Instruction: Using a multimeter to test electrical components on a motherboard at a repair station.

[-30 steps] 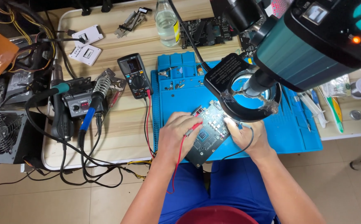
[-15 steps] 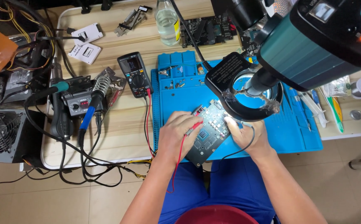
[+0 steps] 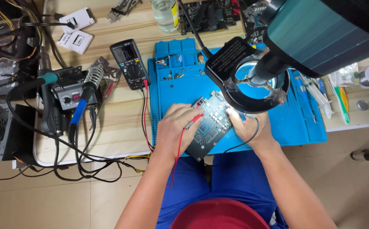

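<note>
At the far left of the wooden bench (image 3: 121, 127), two flat white packs (image 3: 75, 30) with dark labels are lying side by side, and a clear bottle (image 3: 164, 13) with a yellow label is standing beyond the blue mat (image 3: 180, 91). The left hand (image 3: 177, 129) is curling its fingers around a red probe (image 3: 194, 120), tip down on the dark circuit board (image 3: 210, 127). The right hand (image 3: 250, 127) is pinching a black probe (image 3: 231, 113) at the board's far edge. The board is lying tilted on the mat, under the ring lamp (image 3: 252, 80).
</note>
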